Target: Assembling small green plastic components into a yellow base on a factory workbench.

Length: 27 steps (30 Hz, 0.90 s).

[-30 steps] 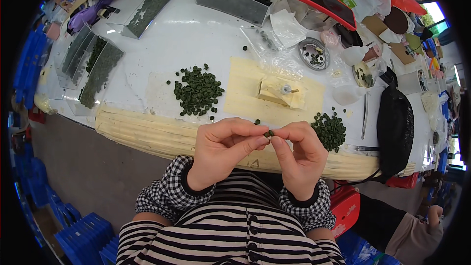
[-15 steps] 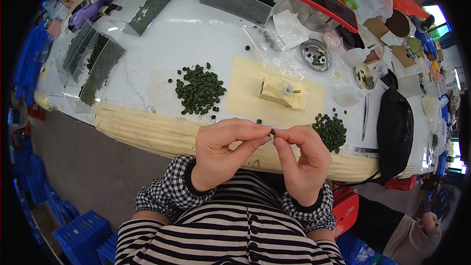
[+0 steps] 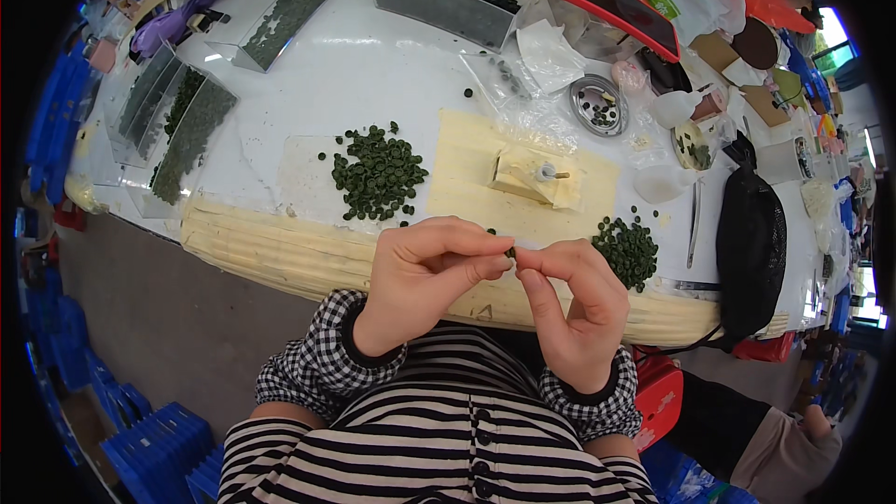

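A small dark green round piece (image 3: 511, 253) sits between my fingertips over the table's front edge. My left hand (image 3: 431, 273) pinches it with thumb and forefinger. From the other side, my right hand (image 3: 577, 303) has its thumb and forefinger closed against the same piece, mostly hiding it. Beyond my left hand lies a large heap of green discs (image 3: 378, 175). A smaller heap of green discs (image 3: 625, 250) is just past my right hand. Between the heaps, a pale block with a metal pin (image 3: 532, 175) stands on a yellow sheet (image 3: 457, 163).
Clear bins of green pieces (image 3: 448, 5) stand at the back, with more bins (image 3: 191, 131) at the left. A red-cased phone (image 3: 616, 9), a round metal dish (image 3: 598, 105), tweezers (image 3: 694, 224) and a black mesh bag (image 3: 751, 243) lie at the right. Yellow padding (image 3: 271, 247) lines the front edge.
My hands have shifted very slightly left, and the fingertips have moved a little on the green piece. Both hands stay pinched together; the heaps look unchanged.
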Tool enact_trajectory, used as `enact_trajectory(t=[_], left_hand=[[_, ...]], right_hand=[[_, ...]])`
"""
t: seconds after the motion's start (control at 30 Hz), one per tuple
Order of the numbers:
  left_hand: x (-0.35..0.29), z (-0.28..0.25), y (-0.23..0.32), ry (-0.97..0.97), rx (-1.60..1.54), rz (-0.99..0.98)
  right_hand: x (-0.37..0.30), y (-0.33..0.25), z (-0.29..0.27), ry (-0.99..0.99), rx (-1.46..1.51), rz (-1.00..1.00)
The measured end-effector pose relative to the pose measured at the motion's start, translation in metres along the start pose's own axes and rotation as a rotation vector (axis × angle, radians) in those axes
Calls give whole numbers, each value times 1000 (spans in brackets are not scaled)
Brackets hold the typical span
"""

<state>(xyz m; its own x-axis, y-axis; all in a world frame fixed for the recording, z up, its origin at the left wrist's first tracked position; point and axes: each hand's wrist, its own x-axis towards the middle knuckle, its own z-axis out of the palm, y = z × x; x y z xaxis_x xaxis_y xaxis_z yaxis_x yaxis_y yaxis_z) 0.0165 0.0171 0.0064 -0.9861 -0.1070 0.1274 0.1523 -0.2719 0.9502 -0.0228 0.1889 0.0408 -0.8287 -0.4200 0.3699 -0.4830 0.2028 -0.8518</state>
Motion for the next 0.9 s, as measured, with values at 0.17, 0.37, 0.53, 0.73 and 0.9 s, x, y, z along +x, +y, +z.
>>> enact_trajectory(t=[0.17,0.37,0.53,0.73,0.9], left_hand=[[0,0,-2,36,-521,-309],[2,1,-1,13,108,223],[2,-2,12,-55,81,99],[1,-1,8,-65,-123,-14],[0,0,5,-50,-204,-83]], right_hand=[[-3,4,5,10,-73,-104],[-5,5,3,-42,179,-2],[-5,12,-1,-41,137,-59],[-5,13,1,5,6,-173],[-5,13,0,10,-13,-186]])
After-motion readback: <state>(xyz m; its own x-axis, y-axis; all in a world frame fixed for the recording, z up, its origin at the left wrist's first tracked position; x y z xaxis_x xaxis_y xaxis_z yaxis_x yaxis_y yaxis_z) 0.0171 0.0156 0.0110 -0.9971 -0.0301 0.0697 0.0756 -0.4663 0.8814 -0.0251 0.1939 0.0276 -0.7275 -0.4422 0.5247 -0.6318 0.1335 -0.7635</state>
